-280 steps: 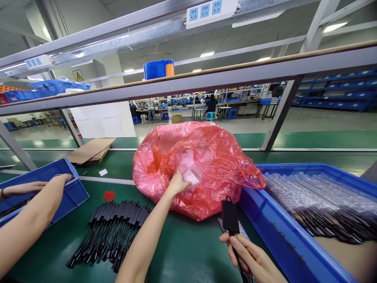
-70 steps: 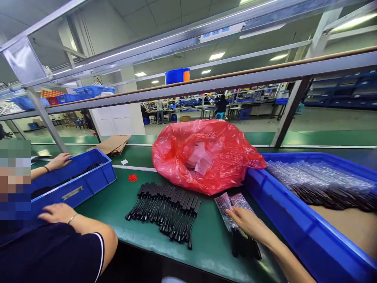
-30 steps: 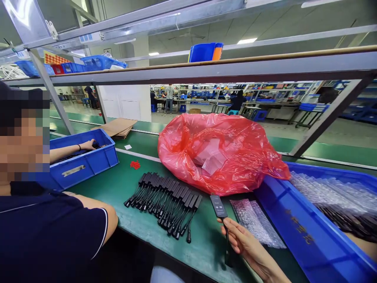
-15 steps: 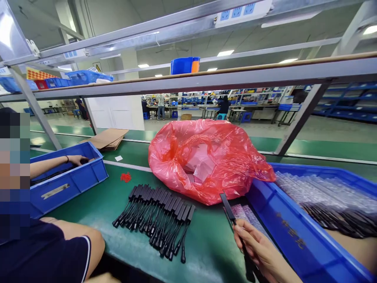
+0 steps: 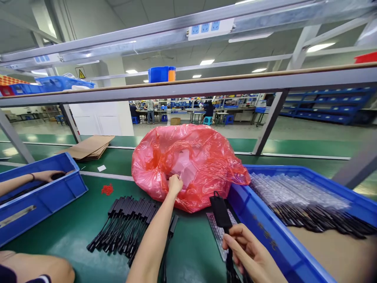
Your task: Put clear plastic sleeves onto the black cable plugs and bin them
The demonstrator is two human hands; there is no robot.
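My left hand [image 5: 176, 184] reaches into the mouth of the red plastic bag [image 5: 153, 145], its fingers closed on the edge of a bubble-wrap pouch [image 5: 183, 171]. Most of that pouch lies among others in the bag. My right hand [image 5: 243, 245] grips the cable of a flat black rectangular device [image 5: 220, 212], which is held upright with a small loop at its top. Beneath it, a bubble-wrap pouch [image 5: 216, 232] lies on the green table. A row of black cabled devices [image 5: 129, 212] rests left of my left forearm, which hides part of it.
At right, a blue bin [image 5: 265, 224] holds bubble-wrapped devices [image 5: 297, 192] over cardboard. A co-worker's hand [image 5: 48, 175] is in the blue bin [image 5: 44, 204] at left. Small red pieces [image 5: 107, 189] and cardboard sheets [image 5: 88, 147] lie on the table. A shelf beam [image 5: 206, 85] crosses above.
My left hand has come from the lower edge into the red bag and closed on a pouch. The device in my right hand now turns its broad face toward me. The view has shifted right.
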